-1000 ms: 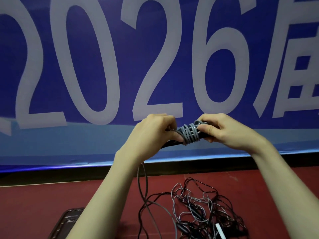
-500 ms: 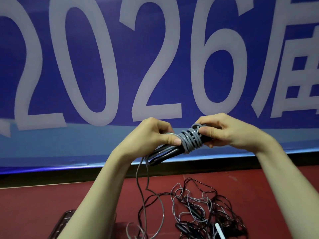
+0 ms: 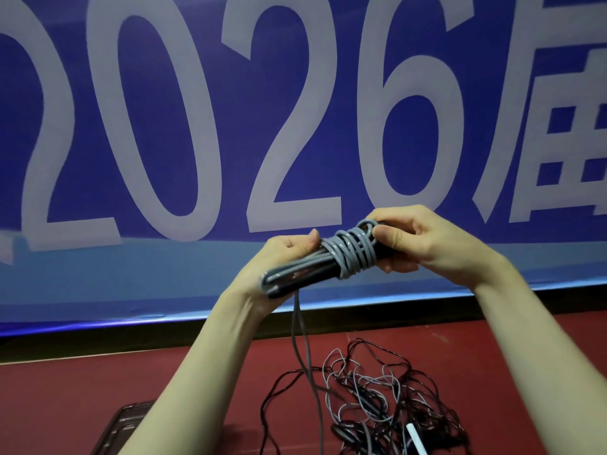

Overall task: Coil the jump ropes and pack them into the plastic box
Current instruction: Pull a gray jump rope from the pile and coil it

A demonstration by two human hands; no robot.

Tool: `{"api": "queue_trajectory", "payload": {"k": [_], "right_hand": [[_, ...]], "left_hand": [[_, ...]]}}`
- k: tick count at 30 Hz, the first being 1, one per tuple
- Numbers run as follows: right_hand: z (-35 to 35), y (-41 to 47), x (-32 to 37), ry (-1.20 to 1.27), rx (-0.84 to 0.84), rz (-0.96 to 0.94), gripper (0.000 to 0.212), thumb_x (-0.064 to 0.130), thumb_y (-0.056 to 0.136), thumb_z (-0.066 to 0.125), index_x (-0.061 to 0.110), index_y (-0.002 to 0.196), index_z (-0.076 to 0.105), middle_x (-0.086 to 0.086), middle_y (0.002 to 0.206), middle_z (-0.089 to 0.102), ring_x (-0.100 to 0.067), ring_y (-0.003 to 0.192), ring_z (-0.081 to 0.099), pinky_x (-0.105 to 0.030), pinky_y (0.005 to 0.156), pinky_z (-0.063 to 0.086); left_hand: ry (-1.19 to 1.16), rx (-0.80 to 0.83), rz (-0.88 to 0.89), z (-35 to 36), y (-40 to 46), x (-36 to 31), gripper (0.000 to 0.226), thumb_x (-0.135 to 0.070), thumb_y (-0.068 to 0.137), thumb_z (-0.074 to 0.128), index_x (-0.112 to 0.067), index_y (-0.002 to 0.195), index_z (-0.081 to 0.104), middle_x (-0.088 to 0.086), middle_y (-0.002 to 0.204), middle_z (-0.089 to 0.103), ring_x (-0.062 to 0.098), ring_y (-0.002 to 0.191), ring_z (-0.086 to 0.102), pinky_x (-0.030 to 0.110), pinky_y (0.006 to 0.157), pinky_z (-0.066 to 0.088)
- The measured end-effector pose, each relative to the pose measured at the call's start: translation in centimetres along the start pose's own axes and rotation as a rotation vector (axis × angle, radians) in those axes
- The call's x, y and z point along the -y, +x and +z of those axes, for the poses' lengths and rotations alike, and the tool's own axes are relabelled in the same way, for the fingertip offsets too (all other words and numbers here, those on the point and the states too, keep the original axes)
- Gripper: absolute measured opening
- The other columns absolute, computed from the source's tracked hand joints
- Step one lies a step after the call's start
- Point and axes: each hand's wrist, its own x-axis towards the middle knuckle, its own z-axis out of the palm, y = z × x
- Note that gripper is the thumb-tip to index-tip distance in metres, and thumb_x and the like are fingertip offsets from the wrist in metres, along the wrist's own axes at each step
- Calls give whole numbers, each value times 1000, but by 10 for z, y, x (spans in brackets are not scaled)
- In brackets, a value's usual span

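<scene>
I hold a grey jump rope [image 3: 348, 254] up in front of the banner, its cord wound in several turns round its dark handles. My right hand [image 3: 417, 241] grips the wound end of the bundle. My left hand [image 3: 282, 261] grips the handle end, and a loose grey strand hangs from it down to the floor. A tangle of black and grey jump ropes [image 3: 377, 399] lies on the red floor below my hands. A corner of the clear plastic box [image 3: 124, 428] shows at the bottom left, partly hidden by my left forearm.
A blue banner [image 3: 197, 126] with large white "2026" fills the wall right behind my hands. A dark strip runs along its foot, above the red floor [image 3: 65, 395]. A white handle [image 3: 415, 438] sticks out of the tangle.
My left hand has slid back along the handles toward their free end. The bundle has tilted, left end lower. More of the dark handles now shows.
</scene>
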Motion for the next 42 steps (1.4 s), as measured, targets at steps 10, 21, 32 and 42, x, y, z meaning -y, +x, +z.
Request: {"api": "queue_trajectory", "payload": {"k": [10, 21, 32, 42], "right_hand": [[22, 16, -13, 127, -206, -66, 33, 30, 96, 46, 1, 104, 58, -4, 60, 54, -12, 49, 37, -19, 48, 30], [36, 27, -27, 183, -433, -53, 26, 24, 100, 45, 2, 102, 59, -2, 60, 52, -3, 46, 40, -15, 46, 31], [49, 36, -36, 168, -579, 1, 20, 18, 102, 45, 3, 98, 58, -6, 68, 54, 0, 44, 45, -15, 46, 34], [47, 40, -55, 82, -794, 114, 25, 27, 102, 46, 10, 92, 60, -2, 77, 63, -9, 58, 55, -30, 60, 43]], "left_hand": [[-786, -146, -48, 20, 20, 9, 25, -36, 72, 61, -13, 69, 51, -4, 50, 42, 2, 31, 33, 7, 32, 28], [-311, -392, 179, 24, 25, 20, 26, -1, 97, 37, -13, 78, 50, -3, 61, 48, 7, 48, 39, 17, 44, 34], [415, -463, 141, 16, 20, 28, 25, -16, 97, 36, -15, 79, 52, 5, 78, 60, 18, 57, 49, 31, 54, 41], [891, -469, 201, 14, 23, 38, 25, -27, 100, 38, -15, 98, 60, 7, 81, 66, 31, 69, 58, 45, 66, 52]]}}
